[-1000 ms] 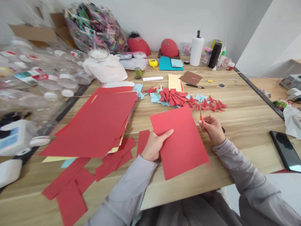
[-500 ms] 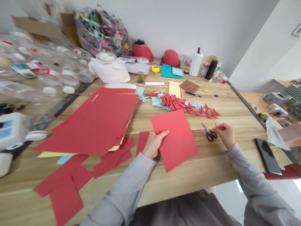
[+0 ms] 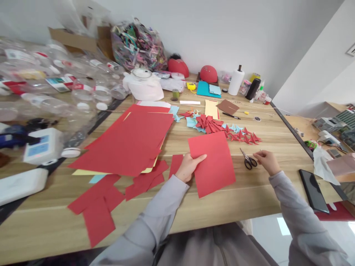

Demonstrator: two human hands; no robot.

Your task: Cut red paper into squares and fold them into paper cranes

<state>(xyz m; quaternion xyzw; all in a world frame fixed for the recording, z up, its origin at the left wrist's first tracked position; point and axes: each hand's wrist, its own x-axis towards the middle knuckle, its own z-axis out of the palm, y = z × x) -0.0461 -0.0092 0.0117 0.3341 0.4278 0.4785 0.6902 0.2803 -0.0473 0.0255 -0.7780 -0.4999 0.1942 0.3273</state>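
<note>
My left hand (image 3: 188,168) grips a red sheet of paper (image 3: 215,162) by its left edge, with the thumb lying on top. The sheet is tilted a little over the table. My right hand (image 3: 267,162) is closed in a pinch beside the black-handled scissors (image 3: 249,160), which lie on the table. What sits between its fingertips is too small to make out. Beyond the sheet lies a heap of folded red paper stars (image 3: 248,136) with light blue pieces. Left of my left hand are cut red paper pieces (image 3: 97,221) and a stack of large red sheets (image 3: 130,140).
Clear plastic bottles (image 3: 80,92) crowd the left side. Toward the wall are a bag of colourful scraps (image 3: 138,46), a yellow tape measure (image 3: 191,86), a white roll (image 3: 236,82) and a brown paper square (image 3: 227,107). A phone (image 3: 313,190) lies at the right edge.
The camera view has turned slightly left, so things appear farther right. My left hand still holds the red sheet. A thin orange item seen at my right fingertips earlier no longer shows clearly.
</note>
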